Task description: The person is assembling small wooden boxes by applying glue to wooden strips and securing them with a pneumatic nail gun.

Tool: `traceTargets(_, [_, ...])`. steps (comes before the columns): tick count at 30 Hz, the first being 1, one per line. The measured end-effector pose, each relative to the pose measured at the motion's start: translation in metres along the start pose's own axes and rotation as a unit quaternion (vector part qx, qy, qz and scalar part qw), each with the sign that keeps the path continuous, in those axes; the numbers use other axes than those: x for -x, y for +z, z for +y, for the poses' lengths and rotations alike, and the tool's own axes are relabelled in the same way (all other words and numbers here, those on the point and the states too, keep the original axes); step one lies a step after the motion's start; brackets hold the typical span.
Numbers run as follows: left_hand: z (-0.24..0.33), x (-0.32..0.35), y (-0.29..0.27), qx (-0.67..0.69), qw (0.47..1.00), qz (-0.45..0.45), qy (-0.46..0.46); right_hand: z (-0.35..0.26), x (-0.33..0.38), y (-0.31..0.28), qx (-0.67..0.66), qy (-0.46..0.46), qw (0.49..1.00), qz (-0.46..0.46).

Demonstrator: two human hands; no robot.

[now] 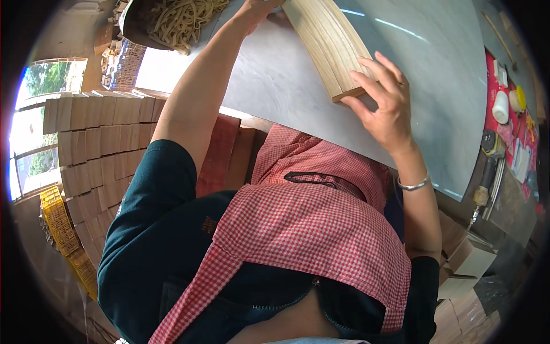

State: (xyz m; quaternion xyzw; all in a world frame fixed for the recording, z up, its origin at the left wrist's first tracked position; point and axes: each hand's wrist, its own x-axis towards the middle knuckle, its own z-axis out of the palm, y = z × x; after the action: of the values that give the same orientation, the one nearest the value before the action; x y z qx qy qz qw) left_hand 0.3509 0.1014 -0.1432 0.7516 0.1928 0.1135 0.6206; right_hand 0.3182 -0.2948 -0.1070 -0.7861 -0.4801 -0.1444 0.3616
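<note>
Grip, left hand (pixel 256 12): at the far end of the wooden piece (pixel 326 43), cut by the upper edge; fingers hidden, closure cannot be told. Grip, right hand (pixel 381 94): thumb and fingers spread about the near end, fingertips along the right-hand edge, thumb by the end face; firm clamp or light steadying, cannot tell. Piece lies aslant over the grey table (pixel 269 74), between the hands; contact beneath unclear.

Handling (judged): stiff, fairly light for its length, dry rather than slippery; edges and corners likely to dent if knocked. Best hold: one hand at each end, across the long sides. Solid or hollow not determinable.

Containers, left to right. Yellow crate (pixel 60 221): open lattice wall, contents not readable. Bluish crate (pixel 127 66), beyond the stacked wooden blocks (pixel 100 112): small pale bits beside or in it, unclear which. Dark bin (pixel 136 30): heap of pale curled strips (pixel 183 23). Far right, white bottle (pixel 500 107) on a red surface (pixel 491 71): contents not visible.
</note>
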Motion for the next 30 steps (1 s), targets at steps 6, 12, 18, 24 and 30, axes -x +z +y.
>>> traceTargets(6, [-0.01, -0.003, -0.018, 0.037, 0.998, -0.042, 0.024, 0.006, -0.003, 0.019, -0.056, -0.017, 0.997, -0.04])
traceTargets(12, [0.002, 0.008, -0.001, 0.023, 0.997, 0.069, -0.009, 0.011, -0.004, 0.019, -0.074, -0.032, 0.996, -0.037])
traceTargets(18, [0.014, 0.036, 0.012, -0.135, 0.988, 0.068, -0.012, 0.012, -0.009, 0.014, -0.078, -0.042, 0.995, -0.039])
traceTargets(24, [0.021, 0.133, 0.046, -0.2, 0.938, 0.046, 0.28, 0.014, -0.004, 0.016, -0.069, -0.038, 0.996, -0.038])
traceTargets(30, [0.019, 0.207, 0.1, -0.281, 0.884, -0.02, 0.373, 0.01, -0.004, 0.017, -0.076, -0.04, 0.996, -0.04])
